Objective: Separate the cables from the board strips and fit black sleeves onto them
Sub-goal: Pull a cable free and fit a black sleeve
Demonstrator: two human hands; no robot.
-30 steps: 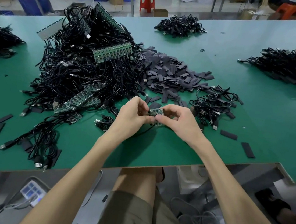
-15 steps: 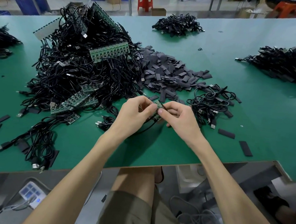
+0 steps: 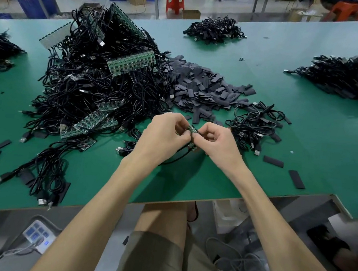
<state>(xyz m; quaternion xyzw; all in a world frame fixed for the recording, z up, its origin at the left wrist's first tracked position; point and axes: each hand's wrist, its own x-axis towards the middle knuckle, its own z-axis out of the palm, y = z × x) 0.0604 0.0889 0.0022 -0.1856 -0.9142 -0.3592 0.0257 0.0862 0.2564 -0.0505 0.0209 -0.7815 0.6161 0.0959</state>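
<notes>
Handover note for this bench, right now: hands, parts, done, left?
Left hand and right hand: both pinch one small green board piece, its cable trailing onto the table.
Heap of cables on board strips: left of hands. Black sleeves: piled behind hands.
Done: small bunch of loose cables right of hands.
Left: free this cable, sleeve it, then the heap.

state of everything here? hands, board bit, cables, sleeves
left hand: pinching the small board strip
right hand: pinching the same strip's other side
small board strip: held above the table, tilted
cable: runs from under the hands onto the table
cable heap: tangled, board strips in it
sleeve pile: loose, lying flat
</notes>
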